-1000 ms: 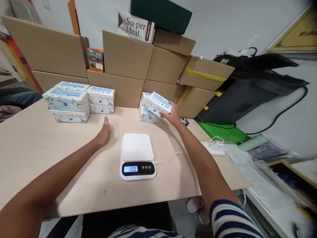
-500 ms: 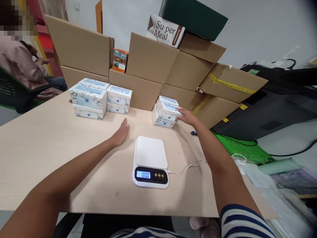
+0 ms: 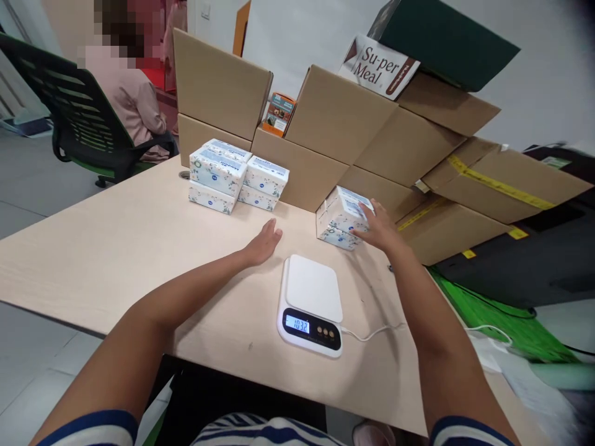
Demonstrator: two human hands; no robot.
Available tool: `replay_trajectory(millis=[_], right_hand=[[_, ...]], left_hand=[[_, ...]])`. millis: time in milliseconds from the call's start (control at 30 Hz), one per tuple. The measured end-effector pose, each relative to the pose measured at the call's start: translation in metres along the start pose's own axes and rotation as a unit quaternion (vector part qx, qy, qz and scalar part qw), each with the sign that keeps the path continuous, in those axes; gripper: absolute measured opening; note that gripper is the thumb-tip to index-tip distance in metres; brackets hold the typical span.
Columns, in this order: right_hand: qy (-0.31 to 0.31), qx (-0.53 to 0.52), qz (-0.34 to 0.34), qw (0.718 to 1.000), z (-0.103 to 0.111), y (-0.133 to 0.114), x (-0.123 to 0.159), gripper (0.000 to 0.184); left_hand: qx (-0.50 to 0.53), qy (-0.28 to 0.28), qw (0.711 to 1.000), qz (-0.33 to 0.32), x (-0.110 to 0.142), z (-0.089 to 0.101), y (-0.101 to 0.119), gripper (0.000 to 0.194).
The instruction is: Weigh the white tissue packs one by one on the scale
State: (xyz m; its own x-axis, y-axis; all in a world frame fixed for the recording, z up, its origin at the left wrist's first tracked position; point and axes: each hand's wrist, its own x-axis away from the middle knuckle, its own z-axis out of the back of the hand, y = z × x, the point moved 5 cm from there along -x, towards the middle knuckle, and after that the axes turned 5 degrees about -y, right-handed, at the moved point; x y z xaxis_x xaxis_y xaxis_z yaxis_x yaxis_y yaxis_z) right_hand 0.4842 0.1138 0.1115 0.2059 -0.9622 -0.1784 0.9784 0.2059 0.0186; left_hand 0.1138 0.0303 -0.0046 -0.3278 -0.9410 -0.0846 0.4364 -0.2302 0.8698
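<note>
My right hand (image 3: 380, 228) is at the right end of a small stack of white tissue packs (image 3: 337, 214) with a blue leaf print. Its fingers are spread over the top pack's corner, thumb along the front face, touching without wrapping round it. My left hand (image 3: 264, 243) is held above the table, fingers outstretched and holding nothing, left of a white digital scale (image 3: 313, 288). Nothing lies on the scale's plate, and its lit display seems to read 103.2. More tissue packs (image 3: 218, 170) are stacked at the back left, beside another pair (image 3: 263, 179).
Cardboard boxes (image 3: 297, 164) line the table's back edge, with an orange box (image 3: 279, 114) among them. A "Su-per Meal" box (image 3: 379, 67) and a dark green box (image 3: 446, 43) sit on top. A white cable (image 3: 372, 334) runs right from the scale. A seated person (image 3: 125, 102) is at left.
The view has swung left, showing more of the chair and floor. My right hand has spread further over the top pack, which now sits more squarely on the stack. The display went from about 100.0 to 103.2.
</note>
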Motion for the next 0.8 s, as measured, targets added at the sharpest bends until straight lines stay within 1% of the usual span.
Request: replay_trajectory(millis=[67,100,167,267,433,500,533,600,633,667,733,800], right_hand=[[-0.005,0.042,0.036,0.998,-0.004,-0.024,-0.005,0.104],[-0.009,0.062,0.041,0.997,-0.007,-0.034,-0.008,0.107],[-0.013,0.090,0.028,0.995,-0.013,-0.046,-0.014,0.111],[0.005,0.115,0.008,0.993,-0.019,-0.048,-0.021,0.110],[0.025,0.113,0.006,0.993,-0.020,-0.036,-0.024,0.106],[0.032,0.092,-0.004,0.995,-0.018,-0.040,-0.018,0.103],[0.039,0.079,-0.006,0.996,-0.016,-0.047,-0.013,0.100],[0.064,0.056,0.014,0.996,-0.010,-0.071,0.001,0.089],[0.081,0.047,0.042,0.995,-0.006,-0.089,0.009,0.081],[0.099,0.039,0.083,0.991,-0.002,-0.110,0.018,0.071],[0.130,0.021,0.190,0.973,0.006,-0.158,0.034,0.055],[0.142,-0.004,0.289,0.947,0.015,-0.206,0.039,0.046]], left_hand=[[-0.002,0.000,1.000,-0.003,0.001,0.000,0.000,0.092],[-0.003,0.001,1.000,-0.006,0.001,0.001,0.001,0.090],[-0.004,0.007,1.000,-0.011,0.000,0.001,0.001,0.089],[-0.004,0.014,1.000,-0.014,-0.001,0.002,0.001,0.089],[0.007,0.019,1.000,-0.009,-0.001,0.002,0.000,0.083],[0.017,0.024,1.000,-0.008,-0.001,0.002,0.000,0.080],[0.022,0.028,0.999,-0.009,-0.001,0.002,0.000,0.079],[0.034,0.037,0.999,-0.008,-0.001,0.001,0.001,0.078],[0.041,0.043,0.998,-0.006,-0.001,0.001,0.001,0.078],[0.047,0.049,0.998,-0.003,0.000,0.001,0.001,0.078],[0.059,0.062,0.996,0.004,0.001,0.002,0.000,0.079],[0.066,0.072,0.995,0.007,0.002,0.003,0.001,0.079]])
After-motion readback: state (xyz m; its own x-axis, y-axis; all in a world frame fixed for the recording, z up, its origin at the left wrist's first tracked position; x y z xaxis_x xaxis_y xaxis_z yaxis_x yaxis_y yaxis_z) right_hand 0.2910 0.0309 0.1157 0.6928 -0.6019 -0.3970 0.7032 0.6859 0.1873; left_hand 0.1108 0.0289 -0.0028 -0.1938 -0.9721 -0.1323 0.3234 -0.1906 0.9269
